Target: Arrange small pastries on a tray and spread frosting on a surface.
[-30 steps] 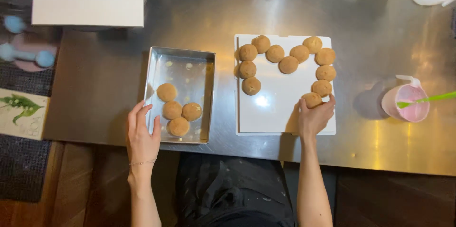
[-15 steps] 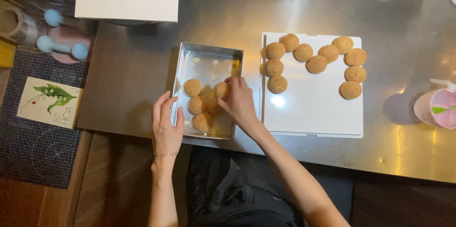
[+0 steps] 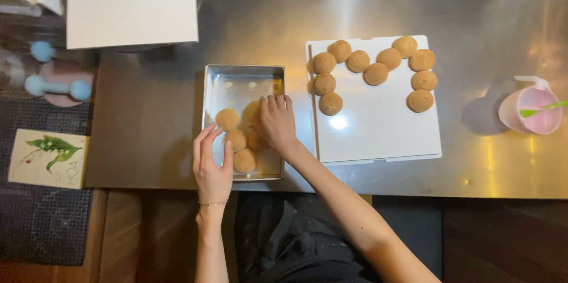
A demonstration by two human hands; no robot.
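A shiny square metal pan (image 3: 236, 81) sits on the steel table with several round tan dough balls (image 3: 228, 119) in its near half. My right hand (image 3: 277, 122) lies palm down inside the pan over one dough ball, partly hiding it. My left hand (image 3: 212, 166) rests on the pan's near left rim, fingers apart, next to the balls. To the right, a white board (image 3: 378, 132) carries several more dough balls (image 3: 376, 74) along its far and right sides.
A pink cup (image 3: 531, 111) with a green utensil stands at the right. A white box (image 3: 131, 3) sits at the back left. Blue dumbbells (image 3: 56, 87) and a leaf-print card (image 3: 48, 157) lie on the floor mat at left.
My right hand took a dough ball from the board's near right corner and carried it left into the pan. The left hand stayed at the pan's rim.
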